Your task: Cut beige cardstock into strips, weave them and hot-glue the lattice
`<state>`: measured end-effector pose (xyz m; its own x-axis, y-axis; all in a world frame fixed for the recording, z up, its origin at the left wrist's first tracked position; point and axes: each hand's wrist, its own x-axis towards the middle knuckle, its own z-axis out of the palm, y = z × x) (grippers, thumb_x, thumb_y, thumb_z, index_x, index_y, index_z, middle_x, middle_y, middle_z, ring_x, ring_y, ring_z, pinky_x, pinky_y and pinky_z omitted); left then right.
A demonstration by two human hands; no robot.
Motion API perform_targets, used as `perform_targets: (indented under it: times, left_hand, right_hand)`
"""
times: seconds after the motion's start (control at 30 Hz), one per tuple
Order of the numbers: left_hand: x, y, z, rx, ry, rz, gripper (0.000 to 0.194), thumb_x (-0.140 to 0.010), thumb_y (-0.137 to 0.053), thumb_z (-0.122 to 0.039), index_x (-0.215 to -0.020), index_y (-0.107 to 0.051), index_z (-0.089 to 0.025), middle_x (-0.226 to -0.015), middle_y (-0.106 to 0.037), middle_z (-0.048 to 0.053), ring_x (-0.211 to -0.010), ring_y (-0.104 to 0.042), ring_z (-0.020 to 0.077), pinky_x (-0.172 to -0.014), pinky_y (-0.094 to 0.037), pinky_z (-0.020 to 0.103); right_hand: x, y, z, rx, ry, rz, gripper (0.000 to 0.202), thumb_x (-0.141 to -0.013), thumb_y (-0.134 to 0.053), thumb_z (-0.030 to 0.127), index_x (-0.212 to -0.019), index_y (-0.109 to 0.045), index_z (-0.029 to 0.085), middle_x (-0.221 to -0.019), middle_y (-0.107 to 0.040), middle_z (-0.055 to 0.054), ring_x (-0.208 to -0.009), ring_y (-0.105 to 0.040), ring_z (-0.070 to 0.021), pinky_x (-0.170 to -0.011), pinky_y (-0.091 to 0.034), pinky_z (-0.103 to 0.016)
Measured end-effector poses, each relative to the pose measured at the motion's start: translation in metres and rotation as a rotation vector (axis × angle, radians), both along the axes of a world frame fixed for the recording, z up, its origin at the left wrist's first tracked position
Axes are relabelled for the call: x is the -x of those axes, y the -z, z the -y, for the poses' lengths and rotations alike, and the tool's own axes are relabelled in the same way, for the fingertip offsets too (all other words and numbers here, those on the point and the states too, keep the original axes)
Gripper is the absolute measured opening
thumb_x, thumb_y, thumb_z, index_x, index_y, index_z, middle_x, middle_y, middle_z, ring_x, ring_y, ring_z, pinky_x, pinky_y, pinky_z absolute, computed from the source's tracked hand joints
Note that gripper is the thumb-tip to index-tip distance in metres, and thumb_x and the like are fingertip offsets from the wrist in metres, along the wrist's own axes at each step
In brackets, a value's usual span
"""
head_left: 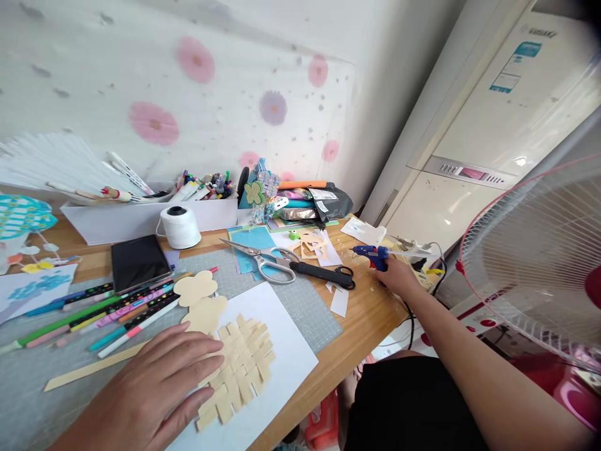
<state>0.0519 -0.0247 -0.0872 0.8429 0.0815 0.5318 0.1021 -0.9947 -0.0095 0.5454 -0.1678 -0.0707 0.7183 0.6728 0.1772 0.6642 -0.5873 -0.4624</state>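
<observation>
My left hand (159,376) lies with fingers stretched out over the left edge of a woven piece of cream paper strips (244,357). That piece rests on a white paper sheet (286,338). Just beyond my fingers are cream scalloped paper cutouts (195,288), and a loose cream paper strip (94,368) runs out from beside the hand. At the table's right edge, my right hand (397,277) is wrapped round a blue glue gun (373,254), whose nozzle points left. Its grip is mostly hidden by my fingers.
Large scissors (275,264) and black-handled scissors (323,272) lie on the grey cutting mat (312,307). Several pens (113,310), a dark tablet or phone (139,263) and a white thread spool (180,227) are at left. A fan (539,250) stands right, near a power strip (417,250).
</observation>
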Motion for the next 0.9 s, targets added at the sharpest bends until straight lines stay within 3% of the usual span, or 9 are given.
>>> perform_targets:
  times: [0.1, 0.2, 0.33, 0.53, 0.7, 0.9]
  left_hand:
    - [-0.002, -0.009, 0.002, 0.005, -0.011, 0.015, 0.031, -0.085, -0.066, -0.033, -0.115, -0.066, -0.029, -0.111, -0.073, -0.002, -0.102, -0.066, 0.0172, -0.106, -0.038, 0.028]
    - [-0.004, -0.014, 0.006, 0.066, -0.042, -0.002, 0.029, -0.085, -0.067, -0.031, -0.114, -0.067, -0.031, -0.110, -0.074, -0.003, -0.102, -0.067, 0.0177, -0.105, -0.041, 0.029]
    - [-0.007, -0.012, 0.009, 0.158, -0.090, -0.026, 0.024, -0.089, -0.062, -0.028, -0.112, -0.068, -0.031, -0.111, -0.073, 0.001, -0.105, -0.066, 0.0213, -0.106, -0.041, 0.037]
    - [-0.006, -0.011, 0.002, 0.113, -0.107, -0.023, 0.025, -0.086, -0.065, -0.027, -0.111, -0.068, -0.030, -0.108, -0.074, 0.000, -0.102, -0.068, 0.0206, -0.101, -0.046, 0.035]
    - [-0.009, -0.015, 0.012, 0.096, -0.130, -0.037, 0.021, -0.090, -0.059, -0.023, -0.109, -0.068, -0.026, -0.109, -0.074, 0.004, -0.102, -0.067, 0.0215, -0.104, -0.044, 0.040]
    - [-0.025, -0.031, 0.024, 0.204, -0.093, -0.039, 0.018, -0.090, -0.057, -0.021, -0.101, -0.071, -0.023, -0.107, -0.075, 0.004, -0.103, -0.067, 0.0214, -0.099, -0.047, 0.035]
  right_hand:
    - [0.011, -0.010, 0.006, -0.158, -0.012, -0.281, 0.031, -0.095, -0.059, 0.034, -0.121, -0.059, 0.017, -0.120, -0.062, -0.009, -0.099, -0.064, -0.0216, -0.083, -0.056, -0.042]
    - [0.035, -0.026, 0.017, -0.372, -0.131, -0.550, 0.023, -0.093, -0.057, 0.033, -0.109, -0.059, 0.017, -0.091, -0.063, -0.003, -0.077, -0.063, -0.0164, -0.080, -0.058, -0.040]
    - [0.079, -0.047, 0.023, -0.539, -0.334, -0.848, 0.027, -0.069, -0.070, 0.023, -0.092, -0.057, 0.022, -0.081, -0.057, 0.002, -0.073, -0.060, -0.0149, -0.084, -0.057, -0.042]
    - [0.128, -0.061, 0.020, -0.519, -0.515, -1.110, 0.036, -0.056, -0.073, 0.014, -0.090, -0.063, 0.020, -0.075, -0.061, 0.001, -0.073, -0.060, -0.0153, -0.083, -0.056, -0.040]
    - [0.137, -0.060, 0.021, -0.477, -0.620, -1.215, 0.039, -0.059, -0.075, 0.014, -0.097, -0.068, 0.019, -0.078, -0.063, 0.001, -0.073, -0.062, -0.0147, -0.082, -0.054, -0.036]
    - [0.142, -0.055, 0.024, -0.468, -0.673, -1.255, 0.032, -0.064, -0.083, 0.031, -0.089, -0.068, 0.018, -0.074, -0.063, 0.000, -0.070, -0.062, -0.0149, -0.078, -0.053, -0.034]
